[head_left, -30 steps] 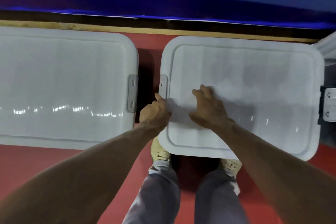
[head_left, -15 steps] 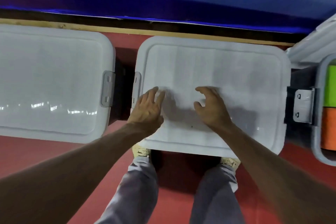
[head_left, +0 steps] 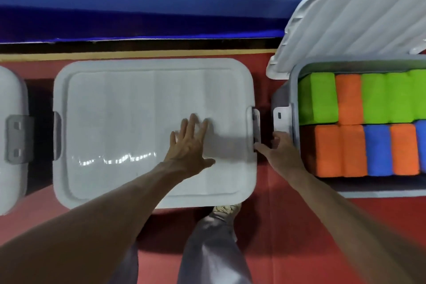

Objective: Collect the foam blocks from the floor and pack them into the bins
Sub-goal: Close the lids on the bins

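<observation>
Your left hand (head_left: 189, 145) lies flat, fingers spread, on the smooth, rounded plastic lid (head_left: 138, 110). Your right hand (head_left: 280, 152) sits at its right latch (head_left: 255, 129); grip unclear. Right of the lid, rectangular foam blocks (head_left: 350, 99) fill an open bin (head_left: 291, 90).

a person is wearing loose grey trousers (head_left: 212, 251) with a faint lilac cast, the cloth creasing in long soft folds down both legs. below the right hem a tan lace-up shoe (head_left: 224, 210) is showing, its upper looking mottled and woven. the left forearm (head_left: 103, 214) and right forearm (head_left: 345, 210) are showing bare all the way to the frame's edge, and the left hand (head_left: 187, 145) and right hand (head_left: 280, 152) are showing bare as well.
</observation>
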